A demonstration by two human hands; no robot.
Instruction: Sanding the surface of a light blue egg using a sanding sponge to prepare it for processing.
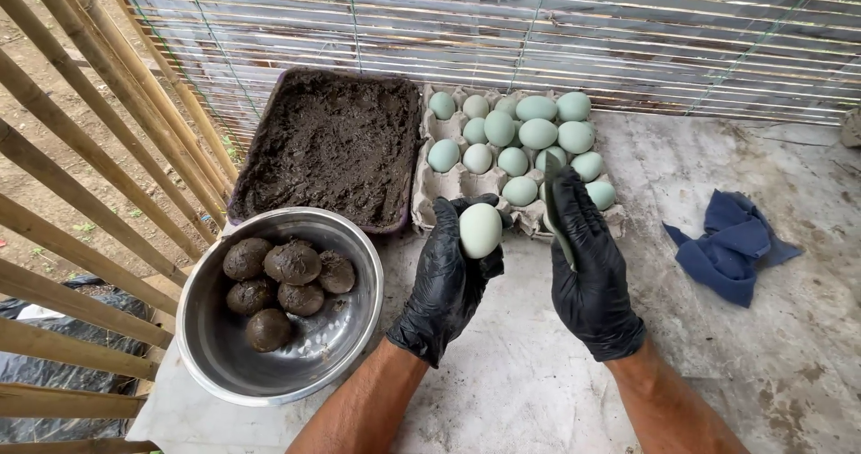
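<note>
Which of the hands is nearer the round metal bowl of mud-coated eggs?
Left. The left hand, gloved black and holding a pale green egg, sits just right of the round metal bowl; the right hand is farther right, beyond the left one.

Soft even daylight, sharp; edges perhaps distorted.

Grey pulp egg carton (446, 183) beside dark mud tray (260, 140).

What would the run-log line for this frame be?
left hand: holds pale egg | right hand: open beside it | egg tray: behind | bowl: mud-coated eggs
</note>
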